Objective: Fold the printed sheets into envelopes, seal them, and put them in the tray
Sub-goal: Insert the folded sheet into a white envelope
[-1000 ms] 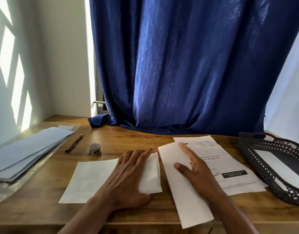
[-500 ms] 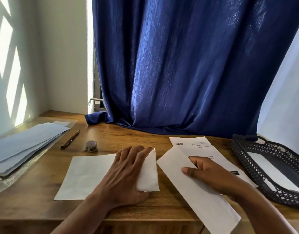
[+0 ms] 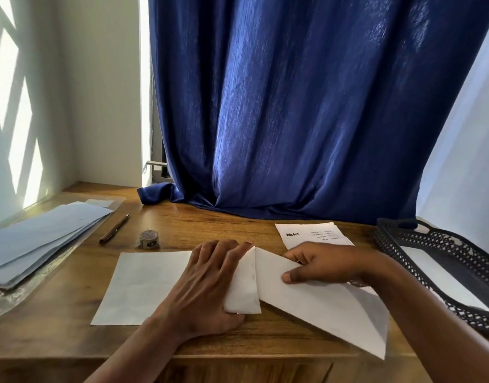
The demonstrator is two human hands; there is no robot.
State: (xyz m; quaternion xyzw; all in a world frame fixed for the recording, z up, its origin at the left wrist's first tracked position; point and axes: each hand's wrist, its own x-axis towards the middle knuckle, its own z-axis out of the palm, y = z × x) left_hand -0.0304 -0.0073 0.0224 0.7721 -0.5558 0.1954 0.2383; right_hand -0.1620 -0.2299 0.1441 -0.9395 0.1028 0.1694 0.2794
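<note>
A white envelope [image 3: 144, 286] lies flat on the wooden desk, its right end under my left hand [image 3: 207, 283], whose fingers press flat on the raised flap. My right hand [image 3: 326, 265] pinches a folded white sheet [image 3: 320, 299] between thumb and fingers, its upper corner touching the envelope's open end. A printed sheet [image 3: 307, 234] lies behind my right hand. The black perforated tray [image 3: 420, 241] stands at the right with a white envelope inside.
A stack of pale blue sheets [image 3: 38, 239] lies at the left on clear plastic. A pen [image 3: 113, 229] and a small tape roll [image 3: 149, 240] sit behind the envelope. A blue curtain [image 3: 307, 120] hangs over the desk's back edge.
My right hand went from lying on the folded sheet to pinching it, then swung its upper end left to the envelope's opening. My left hand stayed on the flap.
</note>
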